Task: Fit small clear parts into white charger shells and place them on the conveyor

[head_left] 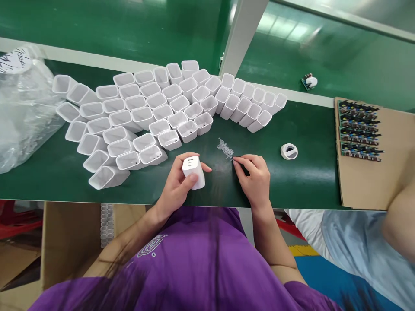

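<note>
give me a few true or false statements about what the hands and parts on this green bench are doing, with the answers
1. The left hand holds a white plastic housing. True.
2. The right hand grips the roll of tape. False: the tape lies alone on the green bench, apart from the right hand, whose fingertips pinch at the edge of the pile of tiny clear parts.
3. The empty white housings are packed together, mostly to the left of the hands. True.
4. The circuit boards lie inside the clear plastic bag. False: they sit in rows on a cardboard sheet at the right; the bag is at the far left.
5. The housing in the left hand is black. False: it is white.
</note>
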### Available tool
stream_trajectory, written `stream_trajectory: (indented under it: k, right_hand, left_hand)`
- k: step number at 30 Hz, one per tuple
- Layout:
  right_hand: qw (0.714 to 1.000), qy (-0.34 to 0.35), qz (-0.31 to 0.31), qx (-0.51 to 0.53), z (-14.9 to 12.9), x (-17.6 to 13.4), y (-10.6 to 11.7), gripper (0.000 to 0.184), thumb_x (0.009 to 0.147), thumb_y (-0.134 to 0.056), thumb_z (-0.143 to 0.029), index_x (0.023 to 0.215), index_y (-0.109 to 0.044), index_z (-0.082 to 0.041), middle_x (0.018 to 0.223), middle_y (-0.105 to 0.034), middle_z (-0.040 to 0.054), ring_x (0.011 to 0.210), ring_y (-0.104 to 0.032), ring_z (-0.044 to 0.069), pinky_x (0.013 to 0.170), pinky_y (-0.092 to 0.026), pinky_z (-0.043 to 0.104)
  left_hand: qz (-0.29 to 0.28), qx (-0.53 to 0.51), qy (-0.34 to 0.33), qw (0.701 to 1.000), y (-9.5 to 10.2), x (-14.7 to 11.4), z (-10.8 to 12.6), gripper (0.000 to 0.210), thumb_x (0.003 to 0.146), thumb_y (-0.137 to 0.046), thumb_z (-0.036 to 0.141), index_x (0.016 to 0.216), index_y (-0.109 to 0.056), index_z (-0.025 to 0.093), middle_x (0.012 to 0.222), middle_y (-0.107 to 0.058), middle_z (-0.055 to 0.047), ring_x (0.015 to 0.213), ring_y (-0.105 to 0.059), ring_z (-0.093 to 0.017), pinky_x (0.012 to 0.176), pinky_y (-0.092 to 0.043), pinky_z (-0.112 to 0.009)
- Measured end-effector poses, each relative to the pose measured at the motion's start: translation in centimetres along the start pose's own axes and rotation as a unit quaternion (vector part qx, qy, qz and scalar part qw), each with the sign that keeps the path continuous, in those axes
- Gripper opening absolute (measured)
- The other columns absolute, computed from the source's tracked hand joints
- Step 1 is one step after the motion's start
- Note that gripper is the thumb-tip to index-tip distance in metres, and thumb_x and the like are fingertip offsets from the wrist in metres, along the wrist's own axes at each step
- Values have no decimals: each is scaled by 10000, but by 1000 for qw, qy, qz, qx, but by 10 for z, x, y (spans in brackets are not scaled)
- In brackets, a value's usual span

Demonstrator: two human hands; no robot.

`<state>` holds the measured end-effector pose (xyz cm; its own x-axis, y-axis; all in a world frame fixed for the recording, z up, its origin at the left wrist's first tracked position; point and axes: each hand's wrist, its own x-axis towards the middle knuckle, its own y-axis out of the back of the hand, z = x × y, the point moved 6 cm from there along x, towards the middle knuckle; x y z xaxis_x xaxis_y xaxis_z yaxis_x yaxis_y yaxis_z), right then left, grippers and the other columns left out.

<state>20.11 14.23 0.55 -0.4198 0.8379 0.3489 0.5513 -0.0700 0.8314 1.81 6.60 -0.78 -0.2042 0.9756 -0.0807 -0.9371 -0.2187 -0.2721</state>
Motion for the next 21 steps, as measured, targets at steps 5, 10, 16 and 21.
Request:
stream_trajectory:
  k: [5,10,16,21]
  right_hand:
    - [1000,16,4,-17,-3,0,0,176,966,-538,-263,940,-711,-244,895,-673,48,809,-599,190,762,-513,350]
    - [999,33,11,-33,-5,0,1,141,957,-559,-242,909,-690,-226,887,-674,47,797,-586,190,748,-508,334]
    - [1000,12,-20,-4,-3,0,3,135,955,-554,-254,948,-686,-232,937,-673,51,843,-597,201,790,-501,357]
    - [999,24,-28,-27,-9,2,2,135,958,-549,-261,911,-666,-214,927,-667,50,837,-565,198,770,-473,324]
  left_hand:
    - [-8,5,-4,1000,-1,-1,1,460,798,-740,367,1153,-490,217,1037,-726,-76,803,-662,-156,667,-526,-255]
    - [-3,45,-5,999,0,-2,3,442,785,-753,302,1145,-511,217,1093,-710,-81,876,-651,-160,727,-532,-260]
    - [-6,65,-4,998,-2,-3,1,429,789,-749,297,1143,-518,220,1114,-697,-80,886,-647,-158,740,-524,-262]
    - [-15,74,5,997,-2,-4,-2,451,792,-751,293,1167,-508,235,1156,-681,-74,924,-646,-161,772,-514,-265]
